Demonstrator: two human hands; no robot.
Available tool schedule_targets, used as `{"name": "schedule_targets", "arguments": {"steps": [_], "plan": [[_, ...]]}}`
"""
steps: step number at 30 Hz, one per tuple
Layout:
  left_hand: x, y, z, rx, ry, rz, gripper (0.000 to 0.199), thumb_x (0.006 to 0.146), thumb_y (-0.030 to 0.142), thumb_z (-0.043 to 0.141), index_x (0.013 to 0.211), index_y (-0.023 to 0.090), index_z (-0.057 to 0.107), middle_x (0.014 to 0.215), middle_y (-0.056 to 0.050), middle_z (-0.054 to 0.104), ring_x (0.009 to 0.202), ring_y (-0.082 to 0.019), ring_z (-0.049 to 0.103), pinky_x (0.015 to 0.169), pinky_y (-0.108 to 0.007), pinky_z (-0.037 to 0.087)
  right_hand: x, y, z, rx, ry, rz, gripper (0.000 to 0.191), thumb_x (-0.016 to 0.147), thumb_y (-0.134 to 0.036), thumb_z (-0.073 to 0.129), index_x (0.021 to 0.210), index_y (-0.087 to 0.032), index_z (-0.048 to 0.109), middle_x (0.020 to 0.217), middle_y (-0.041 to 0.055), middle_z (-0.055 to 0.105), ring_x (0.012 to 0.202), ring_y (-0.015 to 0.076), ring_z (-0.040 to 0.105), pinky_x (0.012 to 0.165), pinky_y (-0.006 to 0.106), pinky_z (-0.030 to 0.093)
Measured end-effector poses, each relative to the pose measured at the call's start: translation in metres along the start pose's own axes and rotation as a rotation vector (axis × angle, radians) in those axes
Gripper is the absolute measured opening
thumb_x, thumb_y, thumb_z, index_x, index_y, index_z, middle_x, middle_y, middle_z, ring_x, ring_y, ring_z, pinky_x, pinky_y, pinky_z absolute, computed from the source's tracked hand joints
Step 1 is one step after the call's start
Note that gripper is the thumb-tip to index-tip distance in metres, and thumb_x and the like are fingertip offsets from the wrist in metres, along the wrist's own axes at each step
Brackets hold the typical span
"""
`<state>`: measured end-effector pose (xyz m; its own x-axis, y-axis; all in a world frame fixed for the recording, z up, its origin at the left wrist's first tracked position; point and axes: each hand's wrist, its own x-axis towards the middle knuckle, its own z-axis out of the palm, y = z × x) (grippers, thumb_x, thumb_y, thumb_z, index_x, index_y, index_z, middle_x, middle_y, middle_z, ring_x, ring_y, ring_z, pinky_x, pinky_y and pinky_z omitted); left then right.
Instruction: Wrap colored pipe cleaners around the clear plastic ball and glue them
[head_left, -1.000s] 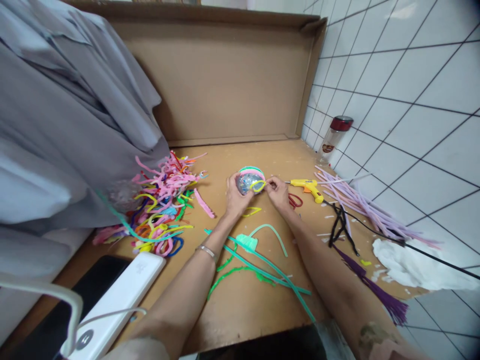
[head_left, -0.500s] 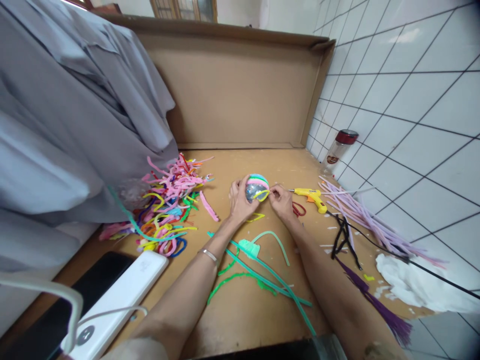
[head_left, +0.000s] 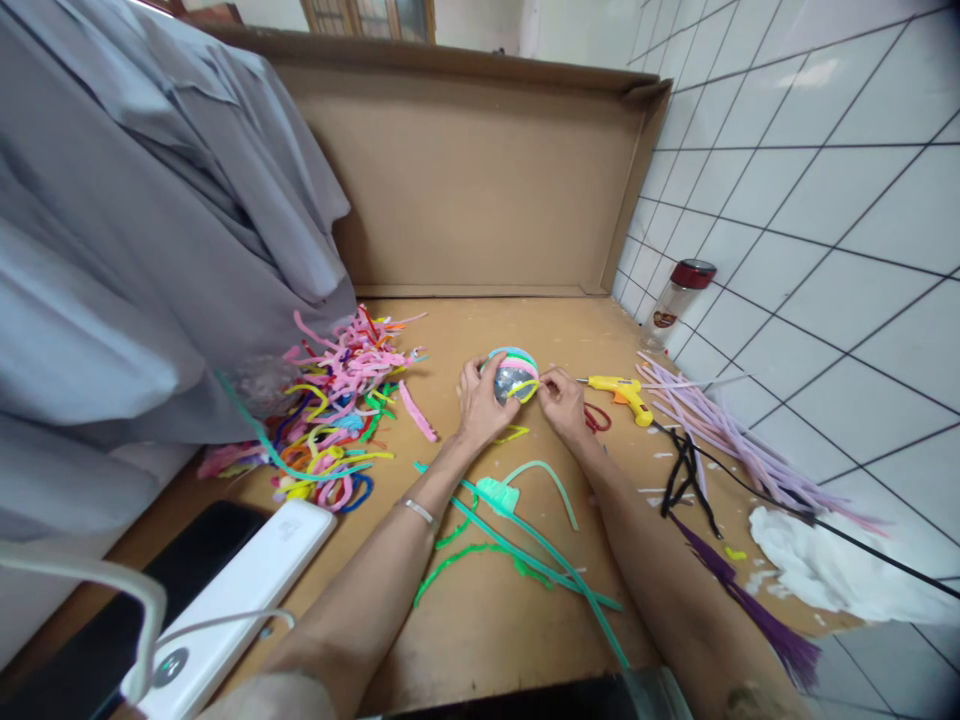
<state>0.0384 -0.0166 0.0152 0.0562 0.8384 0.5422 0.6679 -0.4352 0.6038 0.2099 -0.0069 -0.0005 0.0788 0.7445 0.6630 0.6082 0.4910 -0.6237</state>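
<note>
The left hand [head_left: 481,400] grips the glitter-filled ball [head_left: 513,376], already banded in pink and green, above the tabletop, while the right hand [head_left: 564,402] pinches an end of the yellow pipe cleaner [head_left: 533,385] at the ball's right side. The step looks like fitting this strip to the bare surface, which calls for a steady ball and close fingertip placing. A yellow scrap [head_left: 513,434] lies just on the ball's near side, with teal pipe cleaners [head_left: 556,552] beyond it toward the person. Right of the ball is the glue gun [head_left: 624,394], the right hand standing between them. A tangled pipe-cleaner pile [head_left: 358,372] lies left; a cardboard panel [head_left: 480,180] stands well behind.
</note>
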Motion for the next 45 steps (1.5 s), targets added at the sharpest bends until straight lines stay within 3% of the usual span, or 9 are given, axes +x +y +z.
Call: {"name": "schedule_targets", "arguments": {"steps": [5,14,25,45], "plan": [[-0.001,-0.002,0.003,0.014,0.011,0.065,0.067,0.078,0.037,0.067,0.142,0.024,0.054,0.14,-0.015,0.049,0.134,-0.035,0.048,0.109,-0.051,0.042,0.001,0.004,0.0,-0.014,-0.005,0.058,0.009,0.076,-0.02,0.05,0.069,-0.024,0.055,0.071,0.0011,0.063,0.067,0.0179,0.056,0.069,0.03,0.045],[-0.002,-0.006,0.007,0.023,0.041,0.145,0.051,0.087,0.034,0.059,0.138,0.025,0.059,0.145,-0.015,0.048,0.136,-0.033,0.047,0.113,-0.051,0.039,0.003,0.003,0.0,-0.106,0.015,0.106,0.01,0.075,-0.019,0.052,0.066,-0.024,0.054,0.07,0.0017,0.063,0.066,0.0184,0.055,0.069,0.031,0.045],[0.0,-0.01,0.009,-0.024,0.034,0.154,0.056,0.09,0.038,0.055,0.144,0.022,0.052,0.149,-0.017,0.048,0.14,-0.032,0.045,0.115,-0.05,0.038,0.002,0.003,0.001,-0.099,0.036,0.129,0.01,0.075,-0.02,0.051,0.066,-0.024,0.054,0.07,0.0019,0.064,0.066,0.0193,0.058,0.068,0.031,0.045],[0.001,-0.011,0.006,-0.036,0.036,0.165,0.048,0.095,0.04,0.051,0.139,0.022,0.055,0.151,-0.016,0.05,0.142,-0.03,0.046,0.118,-0.05,0.036,0.005,0.004,0.0,-0.013,-0.004,0.232,0.012,0.081,-0.025,0.051,0.07,-0.024,0.056,0.073,0.0007,0.064,0.069,0.0181,0.056,0.071,0.03,0.046]]}}
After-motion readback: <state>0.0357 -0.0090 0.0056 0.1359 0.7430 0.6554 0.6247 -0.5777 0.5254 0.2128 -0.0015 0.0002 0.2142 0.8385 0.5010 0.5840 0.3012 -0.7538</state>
